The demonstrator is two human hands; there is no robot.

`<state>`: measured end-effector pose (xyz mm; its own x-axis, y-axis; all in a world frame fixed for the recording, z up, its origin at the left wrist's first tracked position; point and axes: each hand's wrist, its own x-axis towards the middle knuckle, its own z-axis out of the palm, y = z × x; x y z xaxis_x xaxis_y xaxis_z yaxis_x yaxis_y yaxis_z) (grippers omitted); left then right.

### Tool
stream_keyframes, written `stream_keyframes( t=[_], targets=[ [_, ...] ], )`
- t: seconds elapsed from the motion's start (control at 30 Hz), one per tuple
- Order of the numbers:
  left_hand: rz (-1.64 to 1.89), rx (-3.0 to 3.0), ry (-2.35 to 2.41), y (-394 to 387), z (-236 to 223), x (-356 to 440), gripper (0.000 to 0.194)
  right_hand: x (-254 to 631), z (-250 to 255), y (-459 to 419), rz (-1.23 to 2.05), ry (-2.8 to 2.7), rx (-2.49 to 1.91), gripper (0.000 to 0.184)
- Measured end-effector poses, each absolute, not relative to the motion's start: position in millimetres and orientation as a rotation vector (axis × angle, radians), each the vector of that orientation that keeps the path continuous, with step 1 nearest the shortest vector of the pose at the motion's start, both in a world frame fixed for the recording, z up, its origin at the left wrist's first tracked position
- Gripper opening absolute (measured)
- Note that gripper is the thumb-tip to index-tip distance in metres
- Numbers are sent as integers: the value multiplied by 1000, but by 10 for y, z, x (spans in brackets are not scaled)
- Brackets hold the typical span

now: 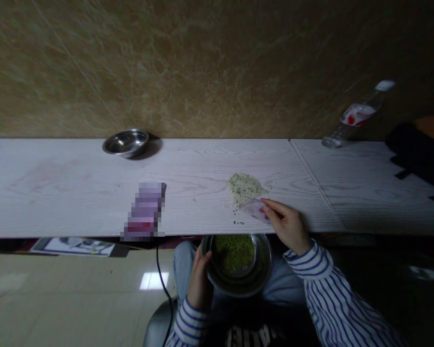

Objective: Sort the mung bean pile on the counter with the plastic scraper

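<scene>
On the table lies a low pile of white grains, apparently rice, mixed with small green beans (pixel 244 188). My right hand (pixel 288 225) pinches a thin, translucent, patterned plastic piece (pixel 255 209) at the pile's near edge. A few loose beans lie just left of that piece. Below the table edge, over my lap, my left hand (pixel 201 277) grips the left rim of a steel bowl (pixel 262 274). Green mung beans (pixel 235 253) fill its inner part.
A small steel bowl (pixel 126 144) stands by the wall at left. Nearer is a pixelated phone-like object (pixel 144 209) with a cable (pixel 161 270) hanging below. A clear bottle (pixel 358 115) and a dark item (pixel 415 154) are on the right of the table (pixel 198 164).
</scene>
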<state>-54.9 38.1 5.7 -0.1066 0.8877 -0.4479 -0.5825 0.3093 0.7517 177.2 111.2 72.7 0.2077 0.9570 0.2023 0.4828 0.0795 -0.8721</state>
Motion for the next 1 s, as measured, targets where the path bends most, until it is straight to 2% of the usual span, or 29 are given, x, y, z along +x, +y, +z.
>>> stream_keyframes(
  t=[0.37,1.0],
  targets=[
    [1271,348,1051,374,6,-561,49,1735,738,1142,650,-1519,-1506,35],
    [1295,378,1088,357,70,-619,46,1641,809,1267,686,-1715,-1379,28]
  ],
)
